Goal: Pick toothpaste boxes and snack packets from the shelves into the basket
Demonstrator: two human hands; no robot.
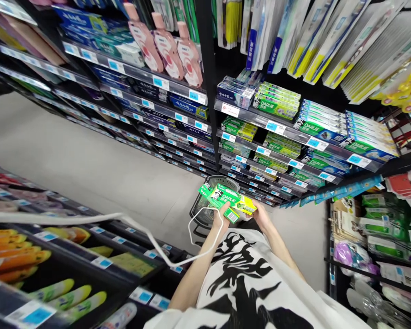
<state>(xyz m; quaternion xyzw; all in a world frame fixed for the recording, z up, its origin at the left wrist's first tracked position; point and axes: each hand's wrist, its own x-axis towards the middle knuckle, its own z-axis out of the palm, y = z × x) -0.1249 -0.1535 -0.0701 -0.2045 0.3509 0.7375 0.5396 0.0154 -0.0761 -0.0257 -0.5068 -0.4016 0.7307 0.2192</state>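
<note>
Both my hands hold a stack of green and yellow Darlie toothpaste boxes (226, 200) low in front of me. My left hand (219, 217) grips the stack's near left end with its fingers wrapped under it. My right hand (259, 211) clasps the right end. The boxes hover just above a dark wire shopping basket (205, 214) standing on the floor. A white cable (150, 237) loops across my left forearm.
Shelves of boxed toothpaste (284, 109) run ahead and to the right, with toothbrush packs (315, 36) hanging above. Pink pouches (167, 45) hang at upper left. Another shelf unit with tubes (55, 274) lies at my left. Grey aisle floor (89, 160) stretches away leftward.
</note>
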